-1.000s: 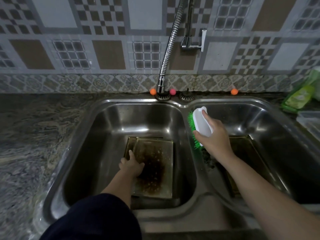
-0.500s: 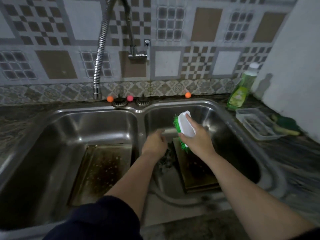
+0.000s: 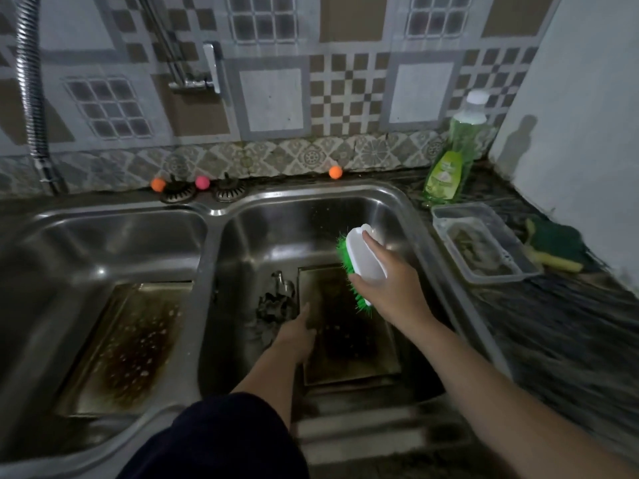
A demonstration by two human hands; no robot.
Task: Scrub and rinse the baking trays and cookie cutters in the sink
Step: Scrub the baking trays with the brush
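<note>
- Right hand [image 3: 390, 288] closed around the white back of a scrub brush [image 3: 363, 264], green bristles facing left and down, held above the right basin's tray [image 3: 349, 340], not touching it.
- Left hand [image 3: 297, 335] down in the right basin [image 3: 311, 216], fingers extended onto the tray's left rim at about 9 o'clock of the tray; whether it grips or merely rests, cannot tell.
- The tray lies flat on the basin floor, dark burnt patch in its middle. Judged: thin stiff metal, light, slick when wet. Best pinned or lifted by a raised rim, not the greasy centre.
- Cookie cutters [image 3: 276, 302]: a dull metal cluster just left of the tray, at 12 o'clock of the left hand. Judged: light, thin-edged, easily bent; hold by the outer walls.
- Left basin holds a second tray [image 3: 131, 347], flat, brown-spotted, untouched.
- No standing water visible in either basin.
- Counter at 3 o'clock: green soap bottle [image 3: 449, 160], upright; clear tub [image 3: 484, 243] with unclear contents; sponge [image 3: 553, 247] beside it.
</note>
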